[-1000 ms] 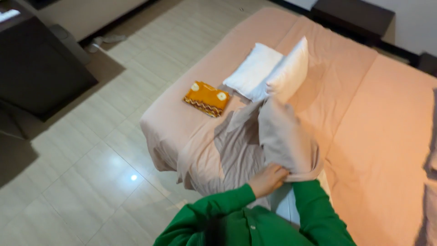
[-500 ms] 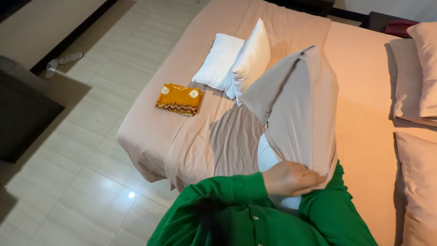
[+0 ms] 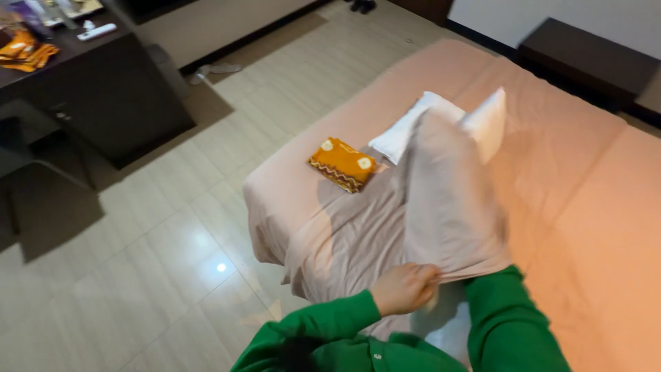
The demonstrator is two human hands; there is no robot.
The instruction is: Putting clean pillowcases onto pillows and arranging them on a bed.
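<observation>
An orange patterned folded cloth (image 3: 342, 164) lies near the foot corner of the bed (image 3: 585, 200), just beside two white pillows (image 3: 406, 131). Across the pale tiled floor (image 3: 158, 234) stands a dark desk (image 3: 96, 89) carrying a white remote (image 3: 96, 31), with slippers (image 3: 215, 69) beyond it.

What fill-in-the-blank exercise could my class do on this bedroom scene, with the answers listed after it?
1. The left hand grips the open edge of a beige ____.
2. The folded orange cloth lies on the ____, near its corner.
3. The two white pillows lie on the bed, partly hidden behind the raised pillowcase; both of the person's sleeves are ____ in colour.
4. The right hand is hidden ____ the pillowcase.

Missing words: pillowcase; bed; green; inside
</observation>
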